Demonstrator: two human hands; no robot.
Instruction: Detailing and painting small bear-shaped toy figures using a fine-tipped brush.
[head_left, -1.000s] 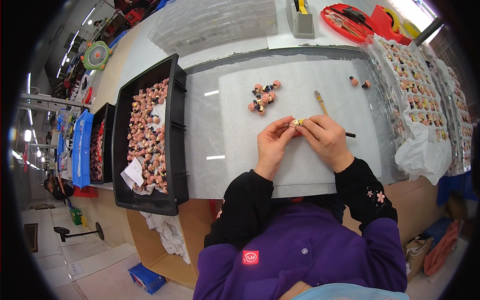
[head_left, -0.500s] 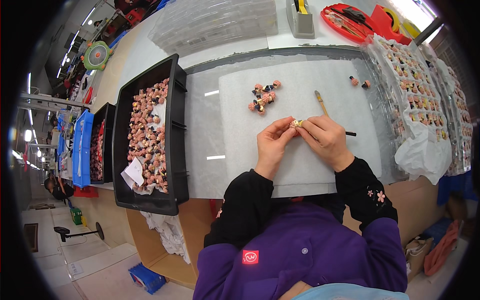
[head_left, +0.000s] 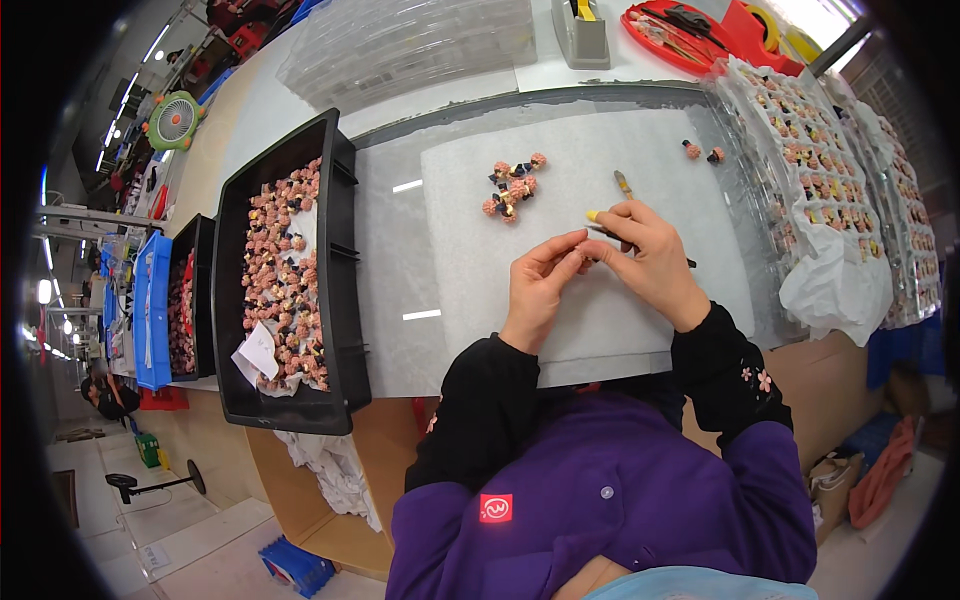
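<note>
My left hand is closed in a pinch over the white mat, its fingertips around a small pink figure that they mostly hide. Meeting it from the right is my right hand, thumb tip against the left fingertips. A yellow tip shows at the right index finger, and a slim greyish thing lies beneath that finger; I cannot make out its kind. Under the right hand a brush lies on the mat, its middle hidden. Farther off sits a cluster of small pink knobbly figures with dark parts.
A black bin full of such figures stands at left, with a paper slip inside. Trays of figures line the right side. Behind are clear plastic boxes, a tape dispenser and a red tray of tools.
My right index finger has lifted and stretched out, showing the yellow tip. The small figure between the hands is now mostly hidden. The whole view has shifted slightly.
</note>
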